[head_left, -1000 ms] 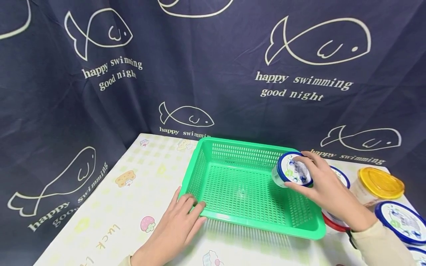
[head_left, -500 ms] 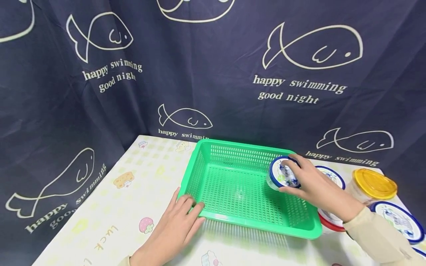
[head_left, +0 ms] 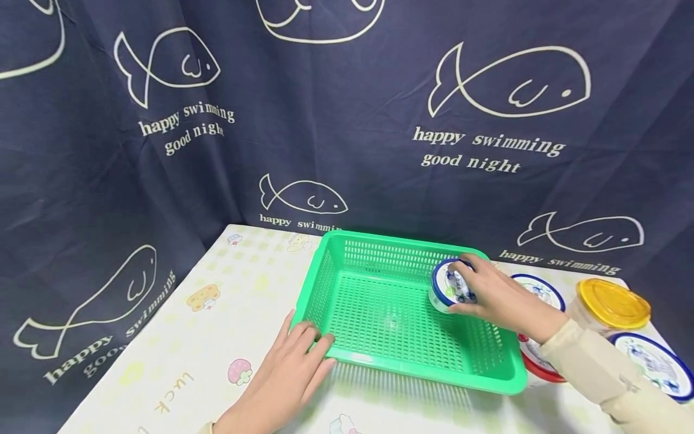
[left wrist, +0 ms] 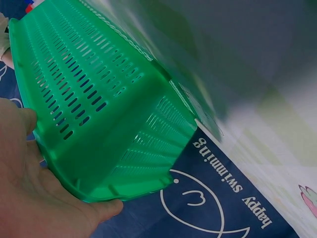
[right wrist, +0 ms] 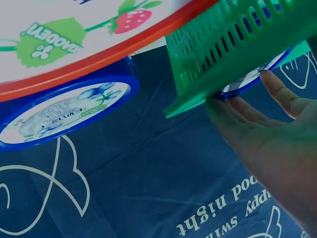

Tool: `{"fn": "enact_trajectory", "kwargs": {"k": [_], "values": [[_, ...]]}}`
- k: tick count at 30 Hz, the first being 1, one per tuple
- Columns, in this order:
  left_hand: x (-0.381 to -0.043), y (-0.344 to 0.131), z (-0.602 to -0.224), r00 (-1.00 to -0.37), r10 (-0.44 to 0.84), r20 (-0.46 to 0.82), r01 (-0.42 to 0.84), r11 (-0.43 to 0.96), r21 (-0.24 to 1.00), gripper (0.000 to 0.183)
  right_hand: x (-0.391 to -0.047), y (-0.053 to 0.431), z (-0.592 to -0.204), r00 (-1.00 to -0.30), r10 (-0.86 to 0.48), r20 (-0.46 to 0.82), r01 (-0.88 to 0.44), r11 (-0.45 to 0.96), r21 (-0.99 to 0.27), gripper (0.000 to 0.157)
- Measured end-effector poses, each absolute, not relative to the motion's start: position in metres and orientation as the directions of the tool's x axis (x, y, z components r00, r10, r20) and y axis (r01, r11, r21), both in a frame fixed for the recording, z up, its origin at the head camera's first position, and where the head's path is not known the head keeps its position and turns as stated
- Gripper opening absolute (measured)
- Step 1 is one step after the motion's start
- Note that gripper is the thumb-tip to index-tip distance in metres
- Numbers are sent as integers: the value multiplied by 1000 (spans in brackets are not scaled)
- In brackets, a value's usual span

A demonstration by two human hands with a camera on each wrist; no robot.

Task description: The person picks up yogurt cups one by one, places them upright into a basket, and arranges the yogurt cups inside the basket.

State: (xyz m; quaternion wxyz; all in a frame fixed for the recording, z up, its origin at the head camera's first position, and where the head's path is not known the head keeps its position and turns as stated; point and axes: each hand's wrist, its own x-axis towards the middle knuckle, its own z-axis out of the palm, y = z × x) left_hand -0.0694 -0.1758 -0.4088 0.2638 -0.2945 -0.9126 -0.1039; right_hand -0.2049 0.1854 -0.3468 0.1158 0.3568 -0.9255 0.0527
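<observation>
A green plastic basket (head_left: 390, 363) with slotted walls stands on the table. My left hand (head_left: 287, 367) grips its near left corner, fingers curled over the rim; in the left wrist view the left hand (left wrist: 44, 183) has fingers on the basket's edge. Inside the basket's right part, my right hand (head_left: 496, 295) holds a round tub with a blue-rimmed lid (head_left: 446, 282), fingertips across the lid and thumb at its near side. The right wrist view shows the right hand (right wrist: 277, 134) at that lid, partly behind the basket wall.
Right of the basket stand more tubs: a blue-lidded one (head_left: 542, 288), a yellow-lidded one (head_left: 615, 303), a red-lidded one (head_left: 537, 355) partly under the right sleeve, and another blue-lidded one (head_left: 653, 364). A dark fish-print curtain (head_left: 379, 120) hangs behind the table (head_left: 217, 337).
My right hand has carried the blue-lidded tub leftward and a little lower, farther inside the basket. The left hand keeps its place on the corner. The head view has shifted slightly.
</observation>
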Motion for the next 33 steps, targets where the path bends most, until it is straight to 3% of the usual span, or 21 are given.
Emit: {"fn": "enact_trajectory", "kwargs": {"k": [19,33], "values": [[-70,-175,-410,-702,480,526,582,812,36,31,-206,186,-353,-794,-593,129,-604,795,-60,74],[-71,-175,-410,-704,475,528,586,808,53,31,-186,180,-339,-763,-611,210,-624,781,4,75]]}}
